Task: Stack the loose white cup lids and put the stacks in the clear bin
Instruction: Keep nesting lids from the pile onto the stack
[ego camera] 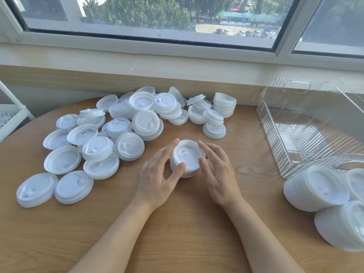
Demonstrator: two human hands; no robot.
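Both hands cupped a short stack of white plastic cup lids (187, 158) upright at mid-desk, left hand (159, 178) and right hand (218, 174) in a light grip, fingers nearly straight. The clear ribbed plastic bin (275, 123) stood apparently empty; many loose lids (118, 131) remained, finished stacks (317, 190) lay tilted beside it.

The clear bin (307, 123) runs off the right edge, its far right wall out of sight. Three finished stacks (317, 188) at lower right are also cropped there, and their ridged sides blur together, so no lid count is possible. In the loose lids (122, 123) heap, many lie partly buried under others. The left hand (159, 178) and right hand (218, 174) cover parts of the sides of the short stack (187, 158) between them. A white rack (9, 115) is cut by the left edge.
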